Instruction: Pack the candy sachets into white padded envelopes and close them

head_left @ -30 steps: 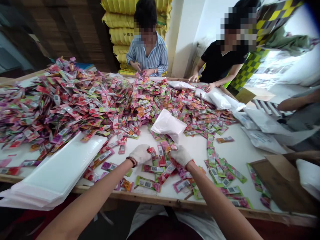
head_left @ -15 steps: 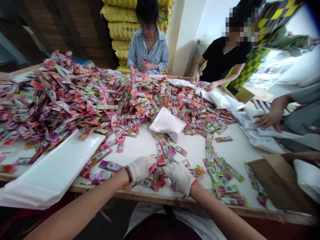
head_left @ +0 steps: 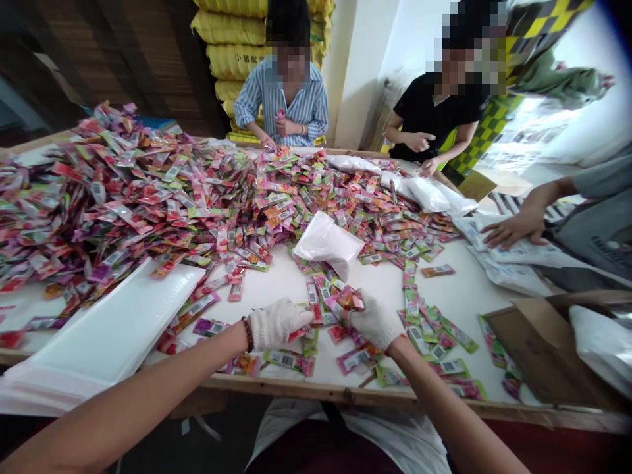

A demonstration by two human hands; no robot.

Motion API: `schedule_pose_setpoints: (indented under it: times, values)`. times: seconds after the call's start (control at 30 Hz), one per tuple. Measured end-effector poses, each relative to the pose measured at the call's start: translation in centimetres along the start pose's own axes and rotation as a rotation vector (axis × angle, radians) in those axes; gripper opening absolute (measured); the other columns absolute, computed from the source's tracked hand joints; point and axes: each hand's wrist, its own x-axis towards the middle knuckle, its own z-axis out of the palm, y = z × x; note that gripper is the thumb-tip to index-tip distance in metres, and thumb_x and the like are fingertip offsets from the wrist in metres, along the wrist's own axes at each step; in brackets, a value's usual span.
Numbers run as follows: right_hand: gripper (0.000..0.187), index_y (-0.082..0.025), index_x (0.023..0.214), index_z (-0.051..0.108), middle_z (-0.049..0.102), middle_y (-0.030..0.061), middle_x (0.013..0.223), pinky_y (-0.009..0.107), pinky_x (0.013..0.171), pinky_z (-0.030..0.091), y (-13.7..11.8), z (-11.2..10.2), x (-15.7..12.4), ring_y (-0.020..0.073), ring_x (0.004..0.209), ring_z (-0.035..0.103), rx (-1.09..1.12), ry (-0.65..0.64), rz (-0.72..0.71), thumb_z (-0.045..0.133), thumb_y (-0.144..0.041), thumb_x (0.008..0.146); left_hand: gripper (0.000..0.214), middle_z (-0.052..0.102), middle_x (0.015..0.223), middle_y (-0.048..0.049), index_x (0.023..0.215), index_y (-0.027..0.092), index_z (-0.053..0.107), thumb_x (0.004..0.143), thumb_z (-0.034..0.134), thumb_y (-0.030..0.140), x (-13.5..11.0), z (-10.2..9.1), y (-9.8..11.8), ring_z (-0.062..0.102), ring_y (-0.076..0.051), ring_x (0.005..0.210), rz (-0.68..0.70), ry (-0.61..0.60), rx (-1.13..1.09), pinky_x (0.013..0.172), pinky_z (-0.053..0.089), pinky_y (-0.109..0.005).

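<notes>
Both my hands wear white knitted gloves over the white table. My left hand (head_left: 280,322) is closed with its fingertips pointing right; a red packet (head_left: 297,334) shows under its fingers. A few small colourful packets (head_left: 350,299) are gripped in my right hand (head_left: 376,320), between thumb and fingers. Between the hands lie more barcoded packets (head_left: 315,299), pink and green. Just below my left hand is a green-edged packet (head_left: 287,360). Beyond the hands stands a white plastic bag (head_left: 328,243), bulging, its contents hidden.
A large heap of packets (head_left: 123,197) covers the left and far table. White flat bags (head_left: 113,322) are stacked at the left. An open cardboard box (head_left: 533,355) stands right, near filled white bags (head_left: 498,257) under a co-worker's hand (head_left: 518,227). Two people work across the table.
My right hand has moved right and slightly up, now with packets raised in its fingers. My left hand has shifted slightly right. The co-worker in black has lifted one hand off the white bags.
</notes>
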Motion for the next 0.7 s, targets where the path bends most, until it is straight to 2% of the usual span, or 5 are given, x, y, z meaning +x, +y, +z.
schedule_pose_setpoints:
  times: [0.13, 0.23, 0.5, 0.6, 0.7]
  values:
    - [0.030, -0.020, 0.102, 0.066, 0.072, 0.0096, 0.091, 0.033, 0.072, 0.047, 0.7, 1.8, 0.8, 0.0249, 0.080, 0.066, -0.243, -0.103, 0.041, 0.061, -0.029, 0.074, 0.010, 0.064, 0.085, -0.0089, 0.092, 0.019, 0.060, 0.086, 0.055, 0.025, 0.5, 1.4, 0.4, 0.058, -0.024, 0.075, 0.031, -0.060, 0.175, 0.066, 0.039, -0.036]
    - [0.027, -0.021, 0.096, 0.069, 0.072, 0.0085, 0.087, 0.032, 0.071, 0.046, 1.0, 1.1, 0.6, 0.0244, 0.079, 0.066, -0.284, -0.120, -0.040, 0.057, -0.022, 0.072, 0.008, 0.064, 0.088, -0.0094, 0.088, 0.019, 0.062, 0.086, 0.057, 0.024, 0.2, 1.7, 0.6, 0.058, -0.024, 0.080, 0.064, -0.012, 0.202, 0.069, 0.039, -0.037]
    - [0.016, -0.020, 0.084, 0.060, 0.067, 0.0014, 0.075, 0.024, 0.059, 0.044, 1.9, -1.1, 2.1, 0.0160, 0.065, 0.059, 0.166, 0.007, -0.076, 0.052, -0.021, 0.071, 0.009, 0.064, 0.082, -0.0075, 0.084, 0.018, 0.061, 0.088, 0.058, 0.025, -0.3, 2.5, 1.4, 0.059, -0.021, 0.075, 0.093, -0.023, 0.200, 0.069, 0.040, -0.036]
    - [0.013, -0.020, 0.081, 0.056, 0.063, -0.0003, 0.069, 0.023, 0.054, 0.043, 1.2, -0.7, 3.1, 0.0152, 0.062, 0.057, 0.272, 0.048, -0.020, 0.059, -0.028, 0.072, 0.014, 0.065, 0.084, -0.0079, 0.088, 0.017, 0.061, 0.092, 0.052, 0.026, -0.6, 2.4, 0.9, 0.059, -0.020, 0.077, -0.019, 0.132, 0.031, 0.073, 0.042, -0.035]
    - [0.022, -0.019, 0.082, 0.054, 0.057, -0.0038, 0.060, 0.023, 0.050, 0.044, -0.8, 0.2, 3.9, 0.0133, 0.054, 0.054, 0.337, -0.022, 0.128, 0.066, -0.037, 0.075, 0.015, 0.065, 0.086, -0.0053, 0.099, 0.015, 0.061, 0.090, 0.051, 0.021, -0.8, 1.8, 0.0, 0.058, -0.016, 0.075, -0.285, 0.411, -0.372, 0.074, 0.047, -0.030]
